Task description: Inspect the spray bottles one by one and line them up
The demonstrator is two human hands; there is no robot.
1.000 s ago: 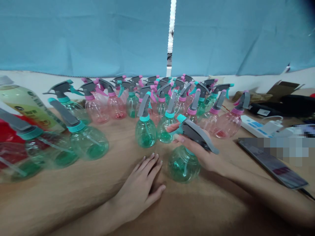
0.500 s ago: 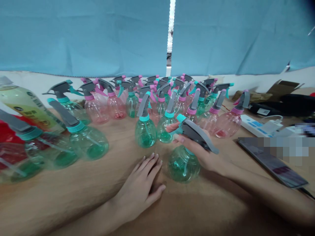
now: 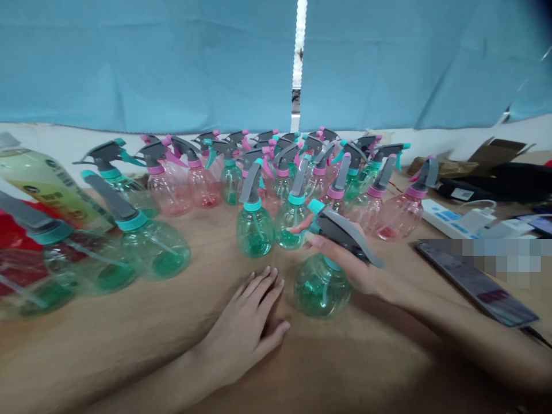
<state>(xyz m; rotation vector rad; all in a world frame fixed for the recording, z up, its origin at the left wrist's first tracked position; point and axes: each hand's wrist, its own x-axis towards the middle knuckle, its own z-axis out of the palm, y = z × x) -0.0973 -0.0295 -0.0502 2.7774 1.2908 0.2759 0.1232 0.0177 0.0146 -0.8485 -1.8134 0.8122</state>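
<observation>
My right hand (image 3: 351,265) is wrapped round the neck and trigger of a green spray bottle (image 3: 317,290), its grey sprayer head (image 3: 345,233) showing above the fingers. The bottle stands upright or nearly so, its turquoise nozzle pointing up and to the left. Palm down on the wooden table (image 3: 172,356), my left hand (image 3: 248,325) lies flat with fingers outstretched, just left of that bottle and apart from it. Beyond the two hands stand a green spray bottle (image 3: 255,230) with a turquoise collar and another green one (image 3: 288,221).
Several pink and green spray bottles (image 3: 170,192) fill the back of the table. More green ones (image 3: 155,250) stand at left, near a large labelled bottle (image 3: 52,184). On the right lie a phone (image 3: 474,284), a power strip (image 3: 448,218) and an open cardboard box (image 3: 495,152).
Hardly anything differs. The right hand keeps its hold on the spray bottle, and the left hand stays flat on the table; the whole view has shifted very slightly.
</observation>
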